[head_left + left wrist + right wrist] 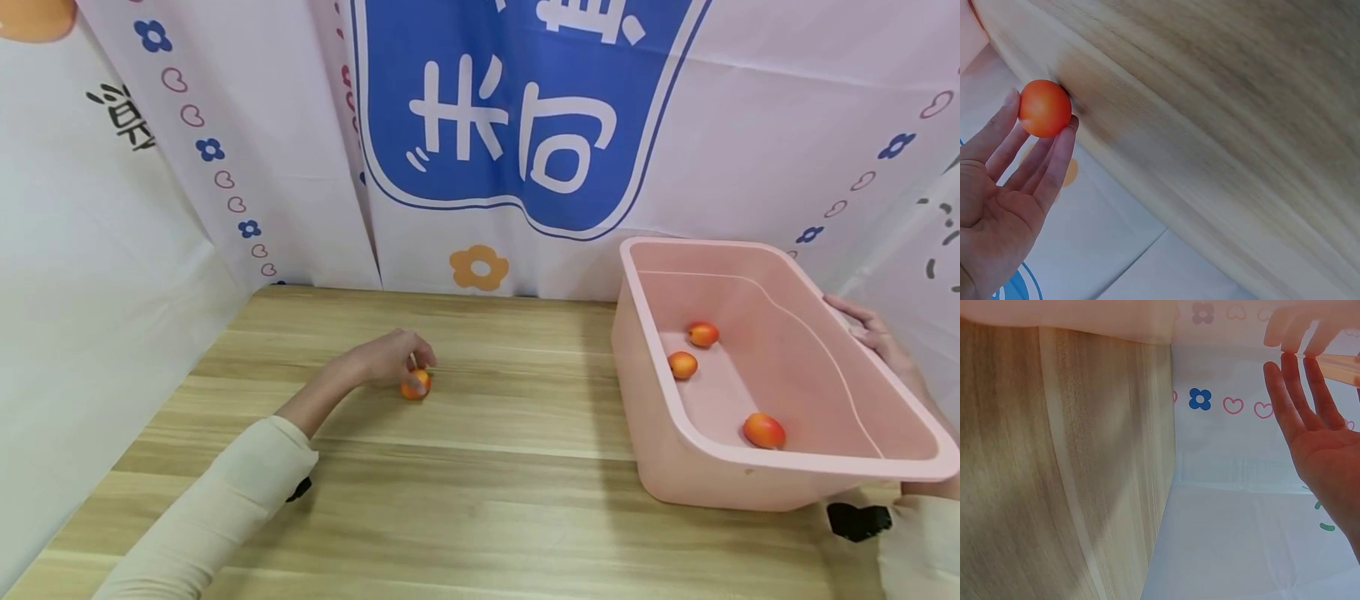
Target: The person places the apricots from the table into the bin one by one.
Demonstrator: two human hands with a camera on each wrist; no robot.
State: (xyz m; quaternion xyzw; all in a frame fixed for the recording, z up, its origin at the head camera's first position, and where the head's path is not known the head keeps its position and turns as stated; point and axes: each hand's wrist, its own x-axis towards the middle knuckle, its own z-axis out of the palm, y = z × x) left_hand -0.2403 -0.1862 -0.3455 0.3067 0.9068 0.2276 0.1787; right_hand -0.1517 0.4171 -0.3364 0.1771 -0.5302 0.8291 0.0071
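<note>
A small orange-red fruit (416, 384) lies on the wooden table (487, 500), left of centre. My left hand (392, 358) is cupped over it and pinches it between the fingertips (1060, 140); the left wrist view shows the fruit (1045, 107) at their ends. At the right stands a pink plastic tub (675, 433) with three similar fruits inside (702, 334) (682, 365) (763, 431). My right hand (873, 333) rests against the tub's far right rim. Its fingers (1297, 394) are straight and touch the pink rim (1341, 365) in the right wrist view.
A white cloth backdrop (750, 150) with a blue sign (517, 108), flowers and hearts closes off the back and both sides of the table. Bare tabletop lies between the left hand and the tub and along the front edge.
</note>
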